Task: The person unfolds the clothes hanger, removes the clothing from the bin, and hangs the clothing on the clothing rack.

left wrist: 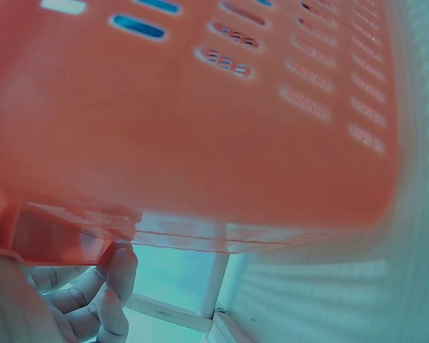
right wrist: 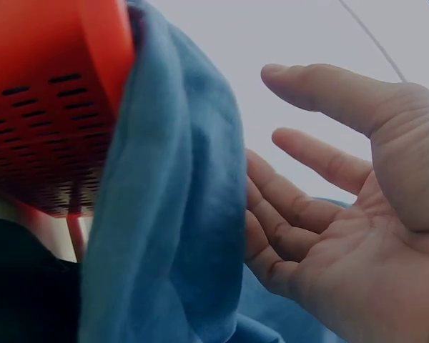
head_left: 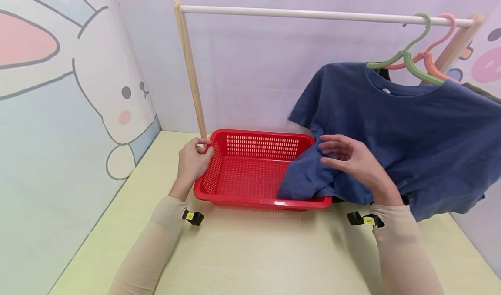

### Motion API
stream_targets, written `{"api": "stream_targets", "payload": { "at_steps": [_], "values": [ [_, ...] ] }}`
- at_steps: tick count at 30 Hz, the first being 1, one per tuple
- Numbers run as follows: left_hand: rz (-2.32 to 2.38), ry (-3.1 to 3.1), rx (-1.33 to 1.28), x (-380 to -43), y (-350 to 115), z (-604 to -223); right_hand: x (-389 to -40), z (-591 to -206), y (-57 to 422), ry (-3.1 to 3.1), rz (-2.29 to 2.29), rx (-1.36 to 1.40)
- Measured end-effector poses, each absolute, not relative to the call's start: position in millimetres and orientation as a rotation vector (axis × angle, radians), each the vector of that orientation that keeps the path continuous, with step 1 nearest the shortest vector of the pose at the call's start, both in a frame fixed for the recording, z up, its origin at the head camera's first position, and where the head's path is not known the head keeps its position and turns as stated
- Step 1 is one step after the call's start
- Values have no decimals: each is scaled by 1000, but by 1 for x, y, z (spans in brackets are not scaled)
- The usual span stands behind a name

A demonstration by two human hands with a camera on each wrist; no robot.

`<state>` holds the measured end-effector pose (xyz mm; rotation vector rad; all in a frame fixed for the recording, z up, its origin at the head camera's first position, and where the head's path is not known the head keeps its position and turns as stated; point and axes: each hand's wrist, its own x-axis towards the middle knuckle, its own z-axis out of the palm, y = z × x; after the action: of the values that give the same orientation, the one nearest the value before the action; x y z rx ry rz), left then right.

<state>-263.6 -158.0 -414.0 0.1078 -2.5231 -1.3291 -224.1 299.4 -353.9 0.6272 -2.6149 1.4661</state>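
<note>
A red plastic basket with slotted walls stands on the table. My left hand grips its left rim near the back corner. In the left wrist view the curled fingers show right under the rim. A navy T-shirt hangs at the right, and its lower left part drapes over the basket's right end. My right hand is beside that draped cloth, fingers spread and thumb apart. In the right wrist view its palm holds nothing, and the fingertips are close to the blue fabric.
Above stands a rack with a white rod and wooden posts. A green hanger and a pink hanger hang at its right end. Printed cartoon panels flank the pale table.
</note>
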Motion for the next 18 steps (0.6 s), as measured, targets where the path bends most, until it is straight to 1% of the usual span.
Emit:
{"api": "stream_targets", "payload": {
  "at_steps": [18],
  "values": [
    [-1337,-2517,100,-261,-158,-414,-234,-368,307,-2740,1437,648]
  ]
}}
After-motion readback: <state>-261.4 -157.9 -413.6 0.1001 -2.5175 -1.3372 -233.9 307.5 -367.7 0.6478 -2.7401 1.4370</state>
